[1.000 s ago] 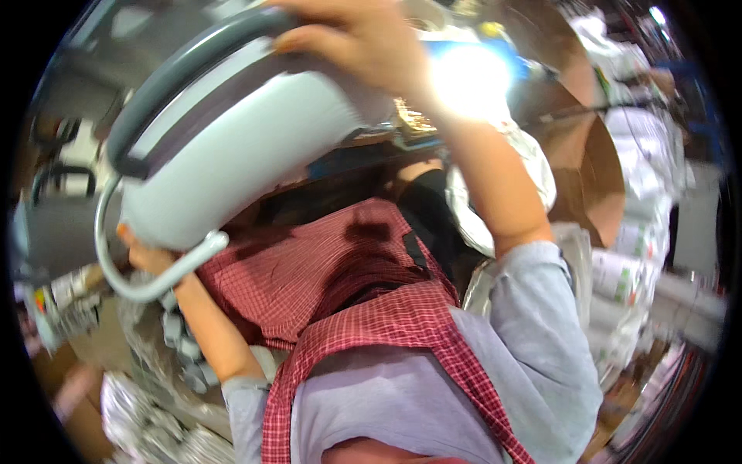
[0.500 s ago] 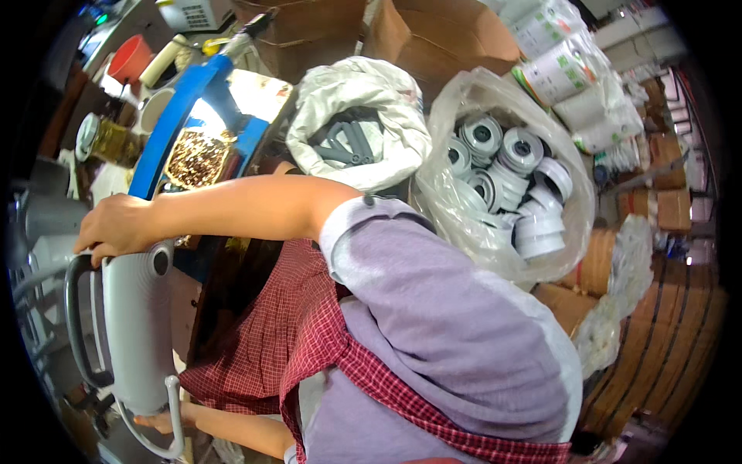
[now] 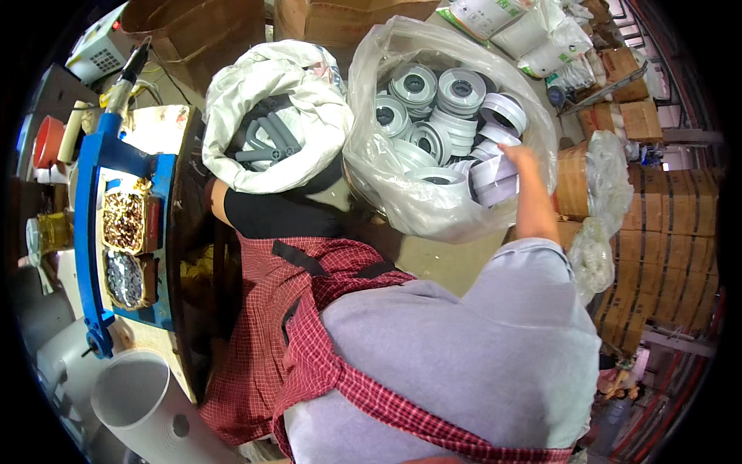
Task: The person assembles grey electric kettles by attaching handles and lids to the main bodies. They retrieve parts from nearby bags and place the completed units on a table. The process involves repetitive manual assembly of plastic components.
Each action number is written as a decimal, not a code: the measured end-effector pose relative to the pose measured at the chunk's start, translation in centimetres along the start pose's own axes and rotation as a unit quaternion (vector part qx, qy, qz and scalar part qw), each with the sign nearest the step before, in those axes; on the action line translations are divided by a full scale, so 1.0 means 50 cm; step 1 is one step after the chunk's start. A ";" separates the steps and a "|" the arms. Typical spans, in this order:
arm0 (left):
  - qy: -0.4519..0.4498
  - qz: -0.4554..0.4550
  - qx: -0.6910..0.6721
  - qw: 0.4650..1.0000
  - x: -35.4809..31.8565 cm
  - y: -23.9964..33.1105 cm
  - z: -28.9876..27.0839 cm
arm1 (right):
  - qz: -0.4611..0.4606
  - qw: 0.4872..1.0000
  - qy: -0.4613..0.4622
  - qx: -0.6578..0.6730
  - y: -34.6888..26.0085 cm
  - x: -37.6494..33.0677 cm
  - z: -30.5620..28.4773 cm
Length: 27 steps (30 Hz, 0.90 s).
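Observation:
My right hand (image 3: 524, 161) reaches into a clear plastic bag (image 3: 379, 66). Its fingers close on the rim of a white and grey round plastic part (image 3: 495, 178). Several similar round parts (image 3: 413, 85), with dark centres, fill that bag. My left hand is out of view. At the lower left stands a grey plastic jug body (image 3: 174, 425) with its wide mouth open and a round hole in its side. Whether my left hand supports it cannot be seen. Left of the clear bag, a white woven sack (image 3: 232, 166) holds several grey plastic handles (image 3: 274, 135).
On the left bench, a blue metal frame (image 3: 86, 232) surrounds a tray of brass-coloured small parts (image 3: 124, 220) and a tray of silvery screws (image 3: 124, 278). Cardboard boxes (image 3: 665, 224) are stacked at right. Wrapped white rolls (image 3: 533, 35) lie at the upper right.
My right hand has left the jug and swung right into the bag of round parts. The jug now shows its open mouth, lower in view. My left hand has gone out of view.

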<state>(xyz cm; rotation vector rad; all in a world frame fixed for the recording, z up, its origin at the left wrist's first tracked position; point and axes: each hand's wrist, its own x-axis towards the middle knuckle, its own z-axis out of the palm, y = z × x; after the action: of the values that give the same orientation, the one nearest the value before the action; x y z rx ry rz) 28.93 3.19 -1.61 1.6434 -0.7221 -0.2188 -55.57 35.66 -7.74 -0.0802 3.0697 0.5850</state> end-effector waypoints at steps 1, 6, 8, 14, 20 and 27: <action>0.011 0.008 0.004 1.000 -0.012 0.029 -0.013 | -0.070 0.997 -0.033 0.000 -0.056 0.020 -0.003; 0.005 -0.020 -0.048 0.999 -0.011 0.002 -0.050 | -0.386 0.908 -0.014 0.163 -0.305 -0.105 -0.287; 0.015 -0.034 -0.066 0.997 -0.007 -0.003 -0.075 | -0.501 0.823 0.086 0.252 -0.424 -0.234 -0.422; 0.093 -0.092 -0.156 0.979 -0.019 -0.018 -0.225 | -0.694 0.360 -0.249 0.572 -0.681 -0.747 -0.643; 0.169 -0.119 -0.257 0.944 -0.094 -0.001 -0.346 | -0.674 0.062 0.115 0.727 -0.739 -1.107 -0.654; 0.217 -0.120 -0.317 0.915 -0.163 0.008 -0.399 | -0.803 0.209 -0.180 0.529 -0.676 -1.270 -0.581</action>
<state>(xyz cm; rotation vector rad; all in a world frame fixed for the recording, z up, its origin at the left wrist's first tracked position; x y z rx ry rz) 32.83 24.21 1.04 1.0871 -0.0780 -0.2230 9.47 -3.38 8.44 -1.9655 0.7330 -1.2526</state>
